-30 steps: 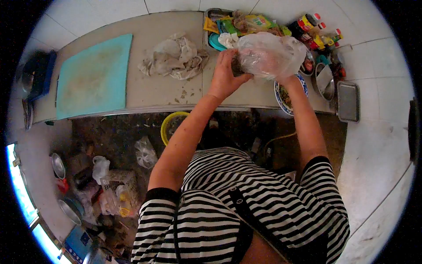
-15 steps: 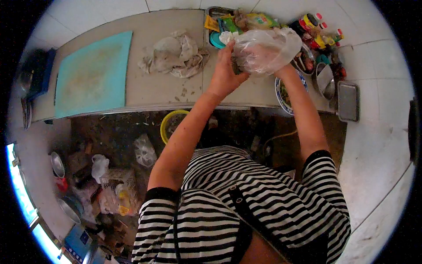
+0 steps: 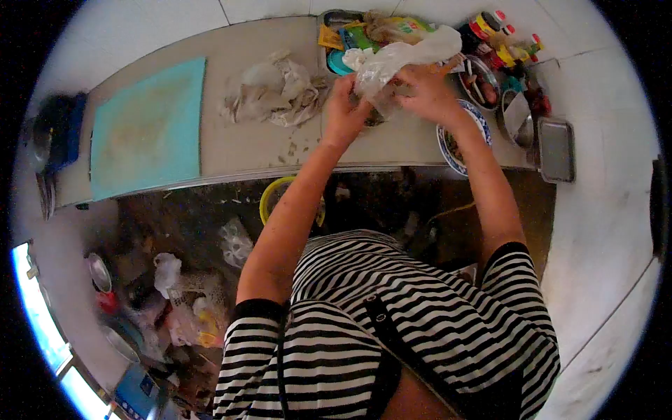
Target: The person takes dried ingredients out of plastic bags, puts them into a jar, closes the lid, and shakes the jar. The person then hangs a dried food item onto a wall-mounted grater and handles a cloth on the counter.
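Gripping a clear plastic bag (image 3: 402, 59) above the far counter (image 3: 245, 143): left hand (image 3: 344, 108) and right hand (image 3: 428, 91) fingers curled, pinching its film; crumpled rag (image 3: 276, 94) left, patterned bowl (image 3: 455, 143) right.

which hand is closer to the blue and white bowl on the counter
Right. The right hand holds the plastic bag just above the bowl; the left hand grips it farther left.

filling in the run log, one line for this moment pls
left hand: grips plastic bag | right hand: grips plastic bag | over: counter | beside: crumpled cloth
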`<state>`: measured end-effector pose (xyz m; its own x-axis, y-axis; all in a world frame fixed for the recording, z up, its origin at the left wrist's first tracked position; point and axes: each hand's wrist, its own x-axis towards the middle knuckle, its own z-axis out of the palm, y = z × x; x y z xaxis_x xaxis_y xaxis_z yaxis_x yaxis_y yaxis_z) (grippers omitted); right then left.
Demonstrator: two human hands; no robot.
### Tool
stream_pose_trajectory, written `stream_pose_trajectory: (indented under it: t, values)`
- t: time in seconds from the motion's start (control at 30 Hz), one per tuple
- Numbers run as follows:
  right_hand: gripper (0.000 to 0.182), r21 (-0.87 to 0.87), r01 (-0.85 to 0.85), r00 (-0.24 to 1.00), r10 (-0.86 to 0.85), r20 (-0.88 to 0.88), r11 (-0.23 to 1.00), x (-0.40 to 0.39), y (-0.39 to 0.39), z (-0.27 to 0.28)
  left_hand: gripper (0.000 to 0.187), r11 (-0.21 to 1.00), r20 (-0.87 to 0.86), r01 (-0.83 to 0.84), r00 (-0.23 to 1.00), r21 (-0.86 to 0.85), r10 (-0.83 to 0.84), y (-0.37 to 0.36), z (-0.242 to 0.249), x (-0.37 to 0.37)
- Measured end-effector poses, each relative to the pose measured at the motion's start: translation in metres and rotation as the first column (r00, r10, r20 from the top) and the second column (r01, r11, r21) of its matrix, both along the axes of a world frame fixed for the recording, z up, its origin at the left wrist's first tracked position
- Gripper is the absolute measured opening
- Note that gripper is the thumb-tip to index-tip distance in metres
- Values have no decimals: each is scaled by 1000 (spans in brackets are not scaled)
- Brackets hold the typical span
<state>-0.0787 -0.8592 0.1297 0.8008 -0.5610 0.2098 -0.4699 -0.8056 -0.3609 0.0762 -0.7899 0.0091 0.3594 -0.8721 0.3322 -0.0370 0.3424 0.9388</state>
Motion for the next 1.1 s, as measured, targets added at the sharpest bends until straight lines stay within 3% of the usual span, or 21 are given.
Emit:
stream_pose_trajectory:
  t: [0.1, 0.23, 0.33, 0.43, 0.5, 0.53, 0.6, 0.7, 0.8, 0.87, 0.93, 1.0, 1.1]
  values:
    - [21, -152, -29, 998, 37, 51, 988, 2, -7, -14, 45, 996, -125, 87, 988, -33, -90, -2, -6, 3]
    - [18, -202, -47, 999, 51, 16, 978, 5, 2, 3, 50, 981, -222, 191, 955, -43, -195, 8, 12, 6]
    - [21, -235, -48, 998, 35, -60, 971, -1, 5, 2, 54, 985, 28, 166, 985, 56, -167, 9, 12, 12]
    - [21, -184, -42, 998, 33, -52, 982, -3, 10, 16, 56, 974, 99, 216, 970, 62, -222, 6, 1, 18]
    - [19, -150, -19, 994, 3, -106, 989, -8, 5, 17, 55, 952, -63, 298, 954, 78, -293, 6, 4, 22]
    - [19, -64, 9, 998, -13, -54, 998, -11, -1, 12, 55, 938, -144, 336, 935, 80, -323, 6, 6, 24]
    - [18, 109, 47, 998, -52, 44, 993, -18, -17, -5, 49, 950, -1, 295, 955, 104, -296, 9, 17, 27]
    - [24, 614, -134, 923, -128, 363, 778, -30, -20, -12, 41, 974, 175, 205, 960, 101, -220, 6, 19, 26]
    - [29, 505, -85, 931, -112, 348, 859, -29, -3, -5, 35, 983, 221, 131, 963, 128, -157, 0, 10, 20]
    - [33, 62, 142, 968, -152, 199, 988, -13, 28, 5, 33, 987, 216, 91, 969, 131, -118, -3, 3, 18]
    - [36, -205, 272, 961, -252, 117, 940, 2, 39, 1, 31, 992, 200, 49, 977, 116, -71, -5, -2, 15]
    - [37, -254, 366, 930, -355, 90, 895, 10, 43, -15, 30, 990, 270, -8, 962, 143, -31, 0, 9, 14]
    - [32, -21, 340, 938, -338, 84, 940, 5, 31, -15, 27, 980, 290, -86, 957, 178, 31, 5, 21, 16]
